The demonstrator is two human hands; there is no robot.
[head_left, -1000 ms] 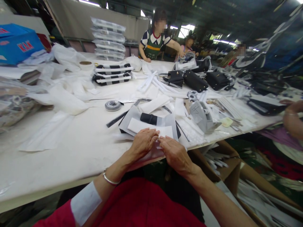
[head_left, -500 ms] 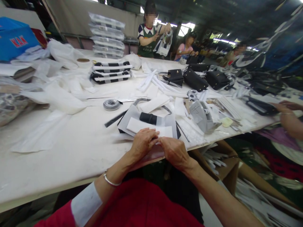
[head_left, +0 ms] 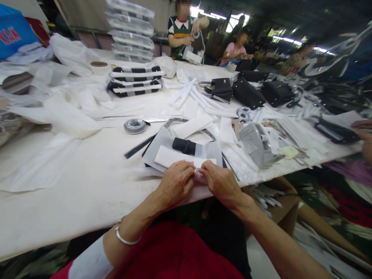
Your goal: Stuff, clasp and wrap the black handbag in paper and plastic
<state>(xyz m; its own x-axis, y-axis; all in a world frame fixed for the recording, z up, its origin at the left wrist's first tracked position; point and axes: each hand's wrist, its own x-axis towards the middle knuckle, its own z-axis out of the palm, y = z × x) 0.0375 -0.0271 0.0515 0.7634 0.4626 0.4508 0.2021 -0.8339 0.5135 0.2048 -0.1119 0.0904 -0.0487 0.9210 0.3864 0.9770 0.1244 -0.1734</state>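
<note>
the white strip looks smooth and matt, the bangle glossy metal.

White table — papered bundle, coiled strap, black bags (behind)

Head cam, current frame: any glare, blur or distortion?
Head view: window glares against the dark background; head view: white sheet at left smeared; head view: left hand and right hand readable; head view: blue box tilts, possibly lens distortion.

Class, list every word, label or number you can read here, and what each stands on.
"KAK", slightly blurred: red letters on the blue box.
An "H"-like mark, unclear: on the grey tape dispenser.
Labels on the stacked wrapped packets: too small to read.
</note>
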